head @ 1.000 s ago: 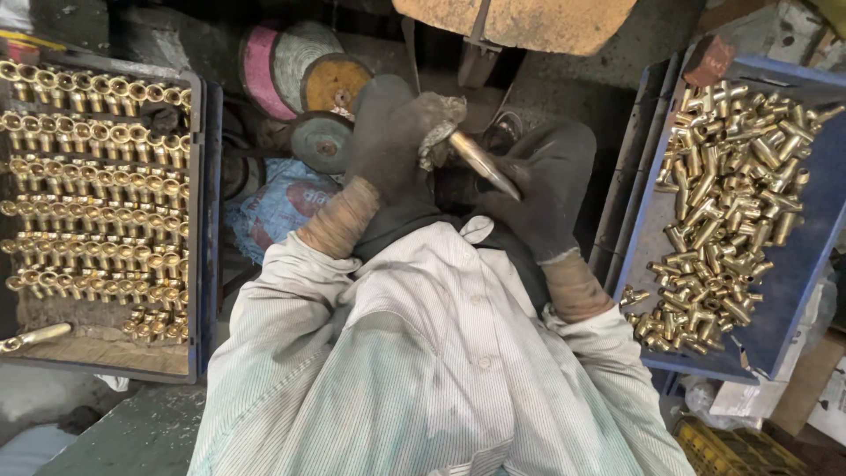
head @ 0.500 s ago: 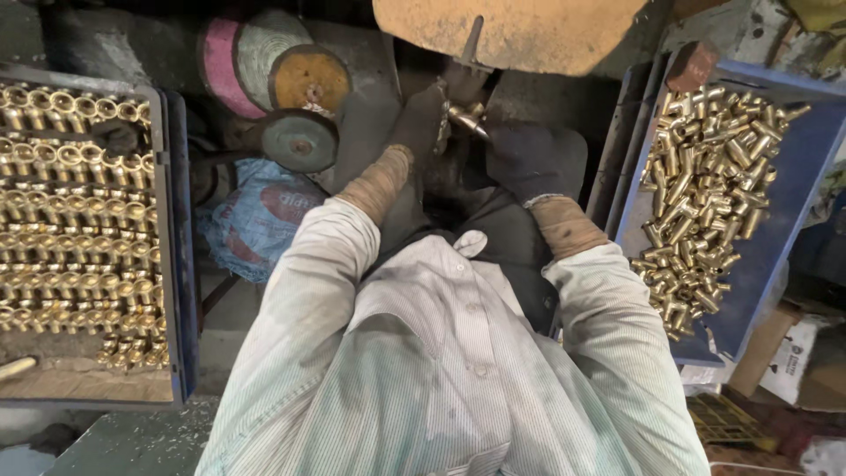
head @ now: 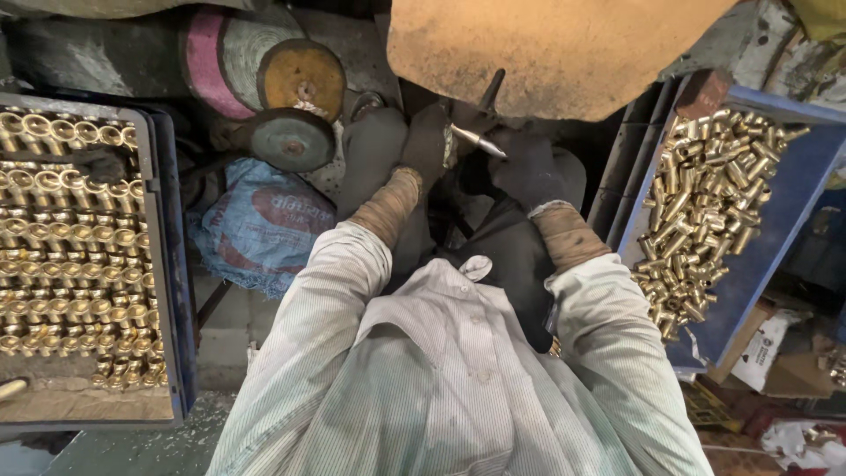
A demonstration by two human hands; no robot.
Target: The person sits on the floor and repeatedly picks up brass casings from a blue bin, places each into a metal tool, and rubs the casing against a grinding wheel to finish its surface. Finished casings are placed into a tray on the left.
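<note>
In a cluttered workshop, dark-gloved left hand (head: 429, 141) and right hand (head: 529, 167), fingers clamped, hold a slim brass fitting (head: 477, 140) beneath a large tan buffing wheel (head: 555, 53), between blue trays of brass parts (head: 705, 203).

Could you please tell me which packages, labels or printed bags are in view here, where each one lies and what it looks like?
Crumpled blue woven sack with a red oval print: on the floor left of the person's gloved left hand, below the grey disc.
White printed carton piece: lower right, beside the blue tray of loose brass parts.
No screens or signs visible.
</note>
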